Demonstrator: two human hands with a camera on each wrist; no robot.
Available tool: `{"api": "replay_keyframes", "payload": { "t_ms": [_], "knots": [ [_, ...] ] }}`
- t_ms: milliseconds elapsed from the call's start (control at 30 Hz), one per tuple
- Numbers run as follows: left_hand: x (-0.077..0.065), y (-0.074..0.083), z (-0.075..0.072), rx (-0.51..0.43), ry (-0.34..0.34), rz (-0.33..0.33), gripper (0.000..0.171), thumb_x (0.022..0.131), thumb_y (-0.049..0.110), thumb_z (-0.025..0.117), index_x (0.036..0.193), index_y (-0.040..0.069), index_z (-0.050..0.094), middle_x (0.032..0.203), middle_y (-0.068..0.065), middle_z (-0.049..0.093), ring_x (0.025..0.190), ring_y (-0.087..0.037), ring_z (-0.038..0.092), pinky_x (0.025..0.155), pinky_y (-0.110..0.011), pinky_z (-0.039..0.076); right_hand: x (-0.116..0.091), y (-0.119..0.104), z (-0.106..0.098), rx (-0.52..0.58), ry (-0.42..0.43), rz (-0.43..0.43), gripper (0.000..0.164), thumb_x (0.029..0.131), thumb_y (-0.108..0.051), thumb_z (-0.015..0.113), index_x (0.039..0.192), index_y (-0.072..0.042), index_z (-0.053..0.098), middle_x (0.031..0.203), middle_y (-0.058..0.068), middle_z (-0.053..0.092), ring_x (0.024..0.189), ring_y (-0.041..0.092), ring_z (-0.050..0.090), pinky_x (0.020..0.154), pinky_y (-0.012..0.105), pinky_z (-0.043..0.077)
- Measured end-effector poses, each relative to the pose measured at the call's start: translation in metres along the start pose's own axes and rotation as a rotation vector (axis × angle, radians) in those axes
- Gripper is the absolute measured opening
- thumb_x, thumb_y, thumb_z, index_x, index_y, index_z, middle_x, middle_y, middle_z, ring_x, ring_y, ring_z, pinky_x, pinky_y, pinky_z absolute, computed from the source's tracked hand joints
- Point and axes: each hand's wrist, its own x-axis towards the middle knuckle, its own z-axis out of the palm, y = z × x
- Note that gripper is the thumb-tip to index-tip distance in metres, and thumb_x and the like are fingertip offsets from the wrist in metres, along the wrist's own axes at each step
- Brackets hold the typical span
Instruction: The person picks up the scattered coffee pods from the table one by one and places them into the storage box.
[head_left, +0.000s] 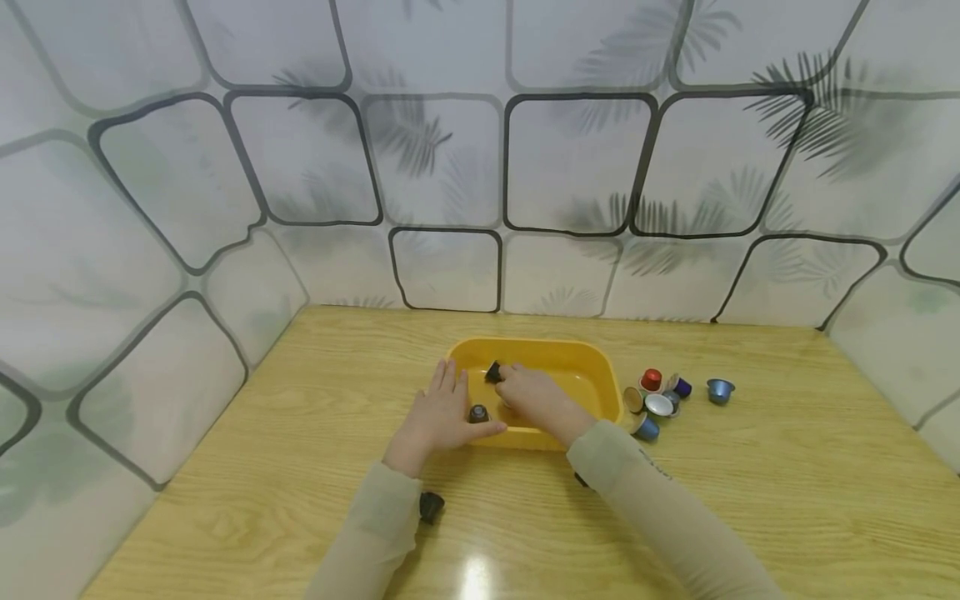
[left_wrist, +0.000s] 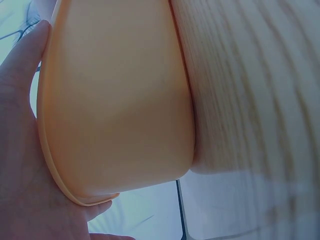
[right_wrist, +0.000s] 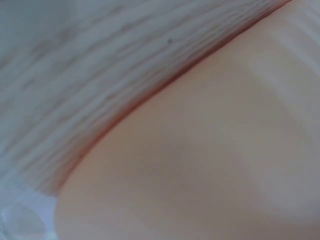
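Observation:
A yellow plastic bin stands on the wooden table. My left hand lies over its left front corner with straight fingers and the thumb spread along the front rim. In the left wrist view the hand rests against the rim above the bin's outer wall. Reaching inside, my right hand pinches a black coffee capsule at its fingertips. Another dark capsule sits in the bin by the left thumb. Only the bin's wall and table show in the right wrist view; the hand is hidden there.
Right of the bin lies a cluster of capsules, among them a red one, a purple one and a blue one. A separate blue capsule lies farther right. A black capsule is beside the left sleeve. Patterned cloth encloses the table.

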Motion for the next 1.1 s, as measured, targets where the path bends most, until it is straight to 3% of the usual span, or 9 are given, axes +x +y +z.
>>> {"api": "replay_keyframes", "payload": {
  "t_ms": [367,633,733,900,1100],
  "knots": [
    [0.002,-0.001,0.001,0.0,-0.006,-0.006,0.109,0.069,0.079,0.036,0.14,-0.001,0.016,0.145,-0.018,-0.001,0.132,-0.028,-0.007,0.097,-0.057,0.019,0.0,0.002,-0.001,0.045,0.005,0.001,0.008,0.082,-0.014,0.064,0.086,-0.009,0.067,0.088,0.004,0.056,0.077,0.016,0.051,0.065,0.026,0.047],
    [0.001,0.001,0.0,-0.003,-0.005,-0.016,0.106,0.071,0.075,0.041,0.14,-0.001,0.016,0.145,-0.018,-0.001,0.132,-0.028,-0.007,0.097,-0.057,0.018,-0.003,0.006,-0.004,0.135,0.054,0.021,0.009,0.08,-0.016,0.065,0.084,-0.009,0.062,0.079,0.002,0.054,0.07,0.015,0.051,0.059,0.026,0.045],
    [0.001,0.002,0.0,-0.01,-0.006,-0.017,0.106,0.071,0.074,0.042,0.14,-0.001,0.016,0.145,-0.019,-0.001,0.132,-0.028,-0.008,0.097,-0.057,0.018,-0.004,0.008,-0.009,0.224,0.057,0.043,0.008,0.078,-0.012,0.066,0.082,-0.009,0.06,0.079,0.001,0.053,0.069,0.014,0.051,0.058,0.027,0.044],
    [0.001,0.002,-0.001,-0.019,-0.004,-0.015,0.106,0.071,0.075,0.042,0.14,-0.002,0.016,0.145,-0.019,-0.001,0.132,-0.029,-0.007,0.097,-0.057,0.018,-0.009,0.012,-0.021,0.377,0.044,0.085,0.017,0.077,-0.011,0.068,0.093,-0.006,0.062,0.091,0.003,0.058,0.08,0.017,0.055,0.068,0.03,0.046],
    [0.0,0.002,0.0,-0.024,0.005,-0.013,0.106,0.071,0.074,0.044,0.139,-0.002,0.017,0.145,-0.02,0.001,0.132,-0.03,-0.007,0.096,-0.058,0.019,-0.018,0.015,-0.03,0.492,0.069,0.076,0.032,0.079,-0.012,0.066,0.108,-0.001,0.059,0.108,0.01,0.058,0.097,0.023,0.054,0.083,0.035,0.043]
  ]
}}
